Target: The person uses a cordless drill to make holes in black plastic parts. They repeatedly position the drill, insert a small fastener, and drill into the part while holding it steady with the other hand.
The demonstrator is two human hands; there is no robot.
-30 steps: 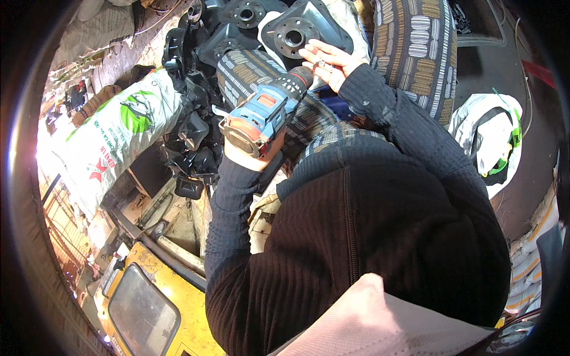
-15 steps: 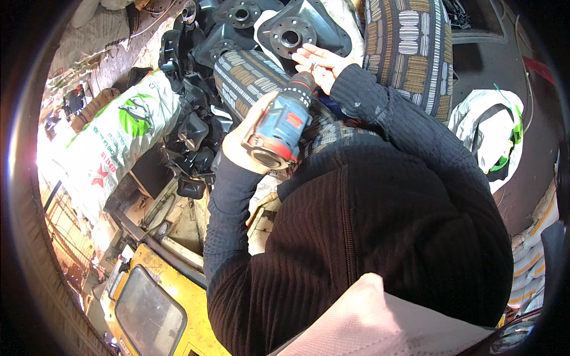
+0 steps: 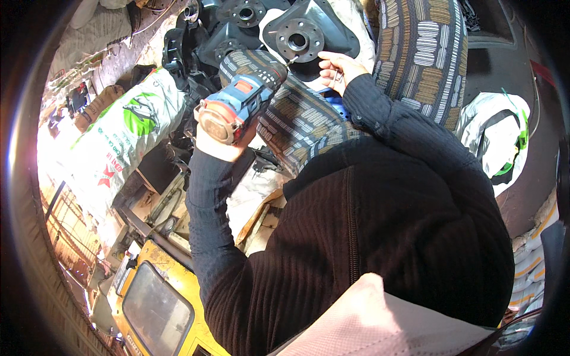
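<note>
My left hand is wrapped round a blue and red cordless drill, shut on its grip, which the drill body mostly hides. The drill's nose points up and right, its thin tip close to the round flange of a black metal part. Whether tip and flange touch, I cannot tell. My right hand is beside the lower right of that flange, fingers curled in toward the thumb. Anything inside them is too small to make out. Patterned fabric covers my legs on both sides of the part.
More black flanged parts are piled at the far left. A white and green sack lies left of them. Yellow machine bodywork with a window stands at the lower left. An opened white bag sits at the right.
My left hand has swung the drill left, away from my right hand. My right hand has shifted slightly right, its fingers going from stretched out to curled.
</note>
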